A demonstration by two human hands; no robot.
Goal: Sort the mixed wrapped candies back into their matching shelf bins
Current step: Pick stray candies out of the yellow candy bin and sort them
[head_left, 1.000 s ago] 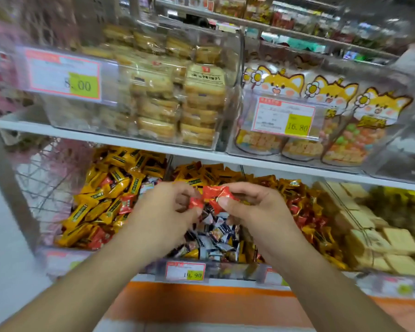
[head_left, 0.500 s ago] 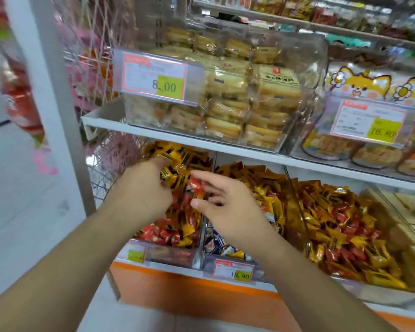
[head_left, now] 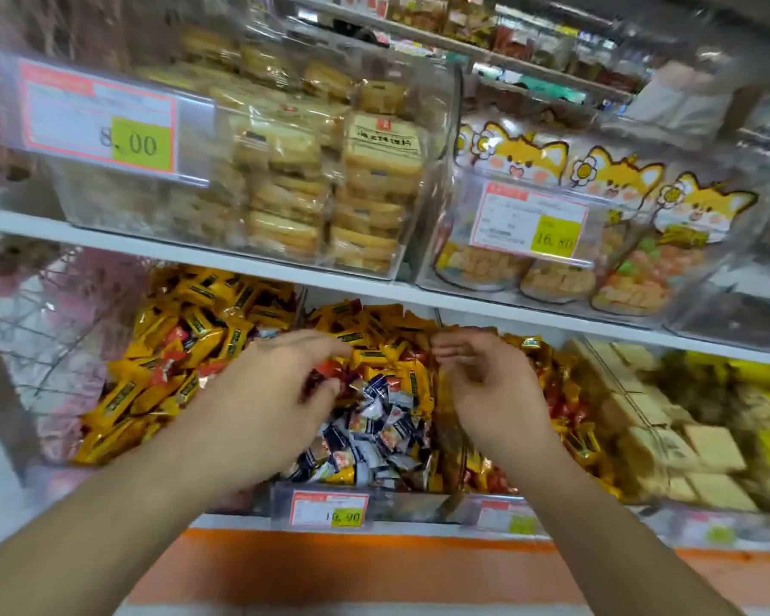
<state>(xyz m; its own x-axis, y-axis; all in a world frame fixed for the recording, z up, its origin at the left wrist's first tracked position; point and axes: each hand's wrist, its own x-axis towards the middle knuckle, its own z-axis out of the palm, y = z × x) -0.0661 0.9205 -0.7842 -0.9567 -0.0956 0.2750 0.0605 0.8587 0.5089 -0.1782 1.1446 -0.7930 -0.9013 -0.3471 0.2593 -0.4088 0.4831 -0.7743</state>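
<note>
Left hand (head_left: 272, 393) hovers over the middle bin (head_left: 330, 504) of the lower shelf, thumb and fingertips closing on a small red-wrapped candy (head_left: 325, 375); motion blur hides whether the pinch is complete, so I cannot tell if it is truly grasped, and the candy's long axis cannot be read either. Right hand (head_left: 485, 389) hangs just beside it, over the divider on the middle bin's right side, fingers loosely curled and holding nothing.

Beneath both hands the middle bin holds a heap of dark blue and white wrapped candies (head_left: 374, 429) lying at all angles, with yellow-wrapped candies (head_left: 374, 344) piled behind them. To the left, a bin of longer yellow bars (head_left: 161, 371) with a few red pieces mixed in; most of the bars lie with their long axes running diagonally. To the right, a bin of red and yellow wrapped candies (head_left: 570, 415), then pale square packets (head_left: 694, 455).

A price tag (head_left: 328, 509) is clipped to the front of the middle bin. On the upper shelf (head_left: 241, 260) stands a clear box of wrapped biscuits (head_left: 312, 171), and beside it cat-faced snack bags (head_left: 596, 215)
</note>
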